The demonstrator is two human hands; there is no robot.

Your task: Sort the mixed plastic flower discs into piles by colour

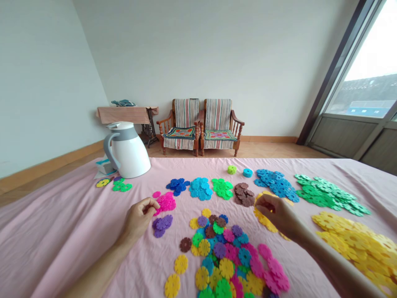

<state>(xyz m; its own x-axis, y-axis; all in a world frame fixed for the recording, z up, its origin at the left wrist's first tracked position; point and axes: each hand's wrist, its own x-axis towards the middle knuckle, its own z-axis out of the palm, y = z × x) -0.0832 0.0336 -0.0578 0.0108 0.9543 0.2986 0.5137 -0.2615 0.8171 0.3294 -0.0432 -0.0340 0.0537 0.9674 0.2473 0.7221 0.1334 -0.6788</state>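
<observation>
My left hand (139,216) is pinched closed at the edge of a small pile of pink snowflake discs (166,202), seemingly on a pink disc. Just below it lies a small purple pile (161,225). My right hand (276,212) is pinched closed over a pile of yellow discs (263,218); what its fingers hold is hidden. A mixed heap of many-coloured discs (225,256) lies in front of me between both arms. Sorted piles run across the cloth: dark blue (178,185), light blue (200,188), green (222,188), brown (243,194).
A pink cloth (62,231) covers the table. A white jug (127,149) stands at the back left. Larger piles of blue (277,184), green (328,193) and yellow discs (359,238) lie on the right. Two wooden armchairs (200,126) stand by the far wall.
</observation>
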